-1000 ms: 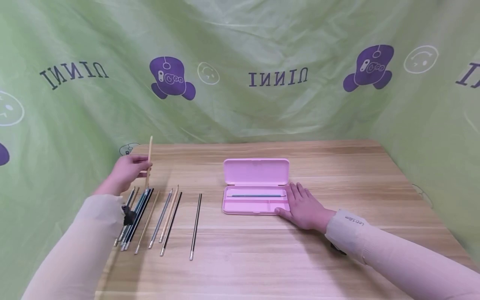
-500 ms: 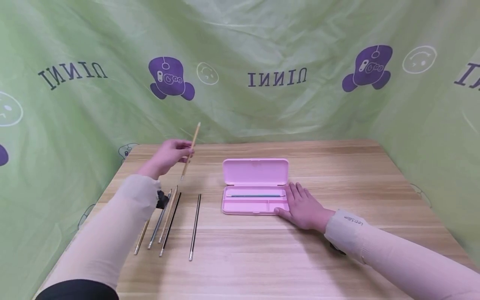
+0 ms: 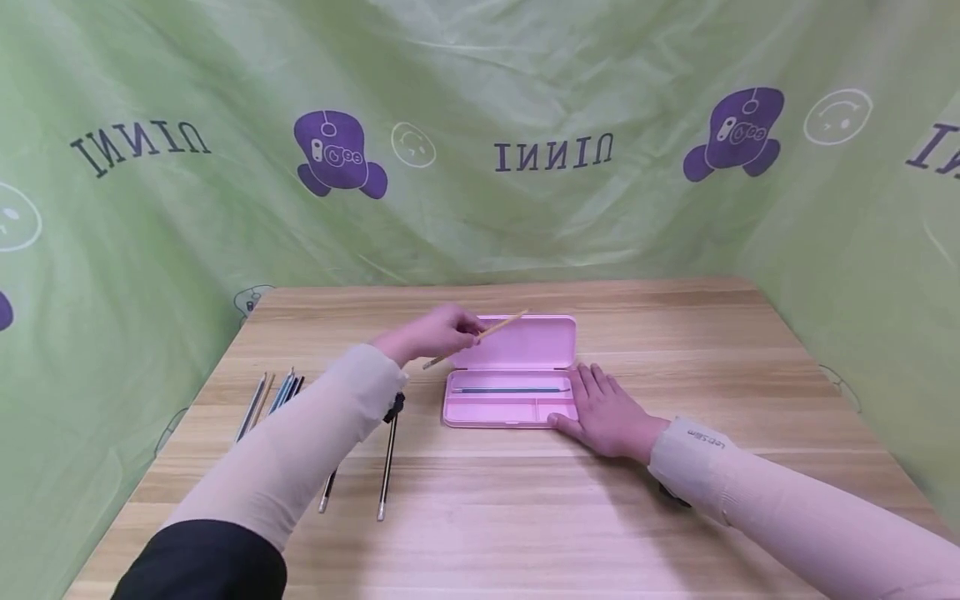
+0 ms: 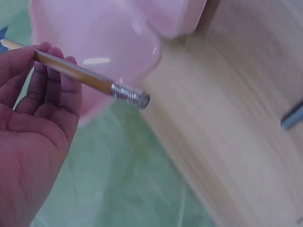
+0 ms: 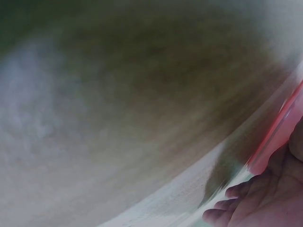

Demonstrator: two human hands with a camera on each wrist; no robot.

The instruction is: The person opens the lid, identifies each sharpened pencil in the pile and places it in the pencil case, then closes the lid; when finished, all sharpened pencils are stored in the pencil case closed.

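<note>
My left hand [image 3: 441,331] pinches a tan wooden pencil [image 3: 502,324] above the left end of the pink pencil case, in front of its raised lid [image 3: 536,342]. In the left wrist view the pencil [image 4: 78,72] lies between thumb and fingers, its metal ferrule and eraser end pointing away from the palm. The open pencil case [image 3: 491,412] has a long back compartment, where a blue-green pencil [image 3: 513,390] lies lengthwise. My right hand [image 3: 611,414] rests with spread fingers against the case's right end, thumb over its front corner.
Several pencils [image 3: 282,392] lie at the table's left, partly hidden under my left sleeve. A black pencil [image 3: 387,471] lies apart, left of the case. Green printed cloth [image 3: 480,225] hangs behind the wooden table [image 3: 525,517].
My left hand has lifted the tan pencil from the group at the left and carried it right to the case, tilting it flatter. The right hand has stayed in place.
</note>
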